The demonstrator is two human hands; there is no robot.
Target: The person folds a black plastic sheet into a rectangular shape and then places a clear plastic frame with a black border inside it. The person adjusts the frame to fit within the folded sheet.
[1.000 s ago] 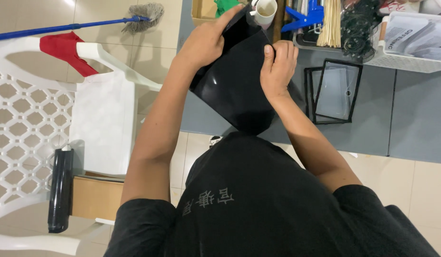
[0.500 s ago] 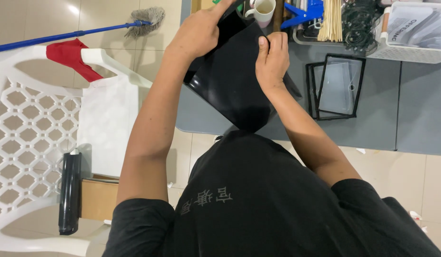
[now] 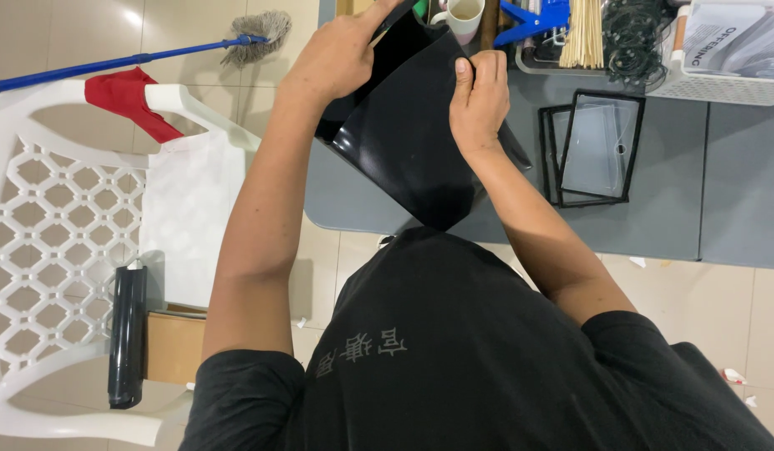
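A glossy black sheet [image 3: 408,142], curved and partly folded, hangs over the near edge of the grey table [image 3: 671,209]. My left hand [image 3: 341,54] grips its upper left edge, fingers curled over the top. My right hand [image 3: 479,96] pinches the sheet's upper right part, thumb on the front face. Both forearms reach out from my black shirt. The sheet's lower corner points toward my chest.
Clear flat pouches with black frames [image 3: 596,146] lie right of the sheet. A white cup [image 3: 464,15], blue clamp [image 3: 533,17], wooden sticks [image 3: 583,33] and white basket [image 3: 729,50] sit at the back. A white plastic chair [image 3: 61,250] holds a black roll [image 3: 126,334]; a mop [image 3: 153,54] lies behind.
Both hands and the black sheet have shifted a little up and away from me. My right hand has slid higher on the sheet.
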